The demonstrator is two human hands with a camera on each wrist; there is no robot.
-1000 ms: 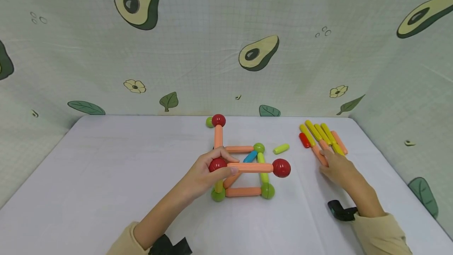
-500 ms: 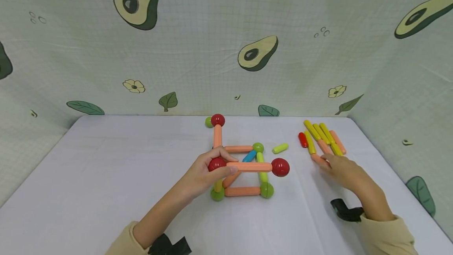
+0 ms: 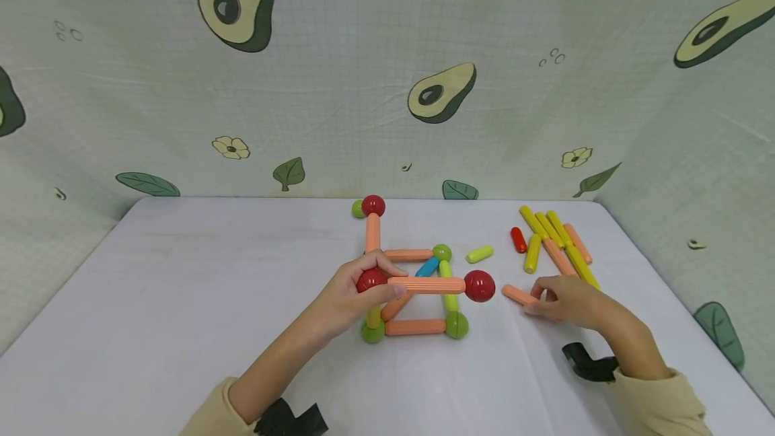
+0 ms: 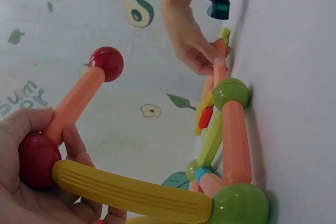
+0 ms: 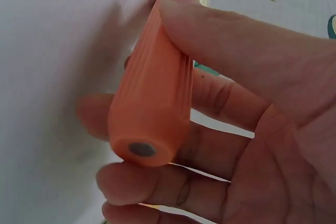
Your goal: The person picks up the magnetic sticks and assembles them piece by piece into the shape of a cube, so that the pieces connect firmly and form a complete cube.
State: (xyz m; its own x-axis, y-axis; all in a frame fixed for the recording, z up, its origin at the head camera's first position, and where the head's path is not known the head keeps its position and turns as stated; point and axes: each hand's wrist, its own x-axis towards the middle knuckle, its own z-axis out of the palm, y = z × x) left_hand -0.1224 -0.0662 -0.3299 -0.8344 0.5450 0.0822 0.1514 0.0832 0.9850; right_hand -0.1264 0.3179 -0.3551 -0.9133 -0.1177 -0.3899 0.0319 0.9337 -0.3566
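My left hand (image 3: 348, 291) grips a red ball (image 4: 39, 161) at the corner of a magnetic stick-and-ball structure, its thumb lying along an attached orange stick (image 3: 430, 286). That stick ends in a second red ball (image 3: 480, 286). From the gripped ball a curved yellow stick (image 4: 131, 190) runs down to a green ball (image 4: 239, 205) of the base on the table. At the right, my right hand (image 3: 572, 301) pinches a loose orange magnetic stick (image 5: 152, 82) between thumb and fingers. A metal disc (image 5: 142, 149) shows at the stick's near end.
Beyond the right hand lie several yellow sticks (image 3: 578, 264), orange sticks (image 3: 579, 243), a short yellow stick (image 3: 532, 253) and a short red stick (image 3: 518, 239). A lime stick (image 3: 480, 253) lies right of the structure. Another red ball (image 3: 373, 205) tops its back.
My right hand has drawn an orange stick away from the pile, toward the structure, and turned it. The short yellow stick that touched it now lies apart. My left hand stays put.
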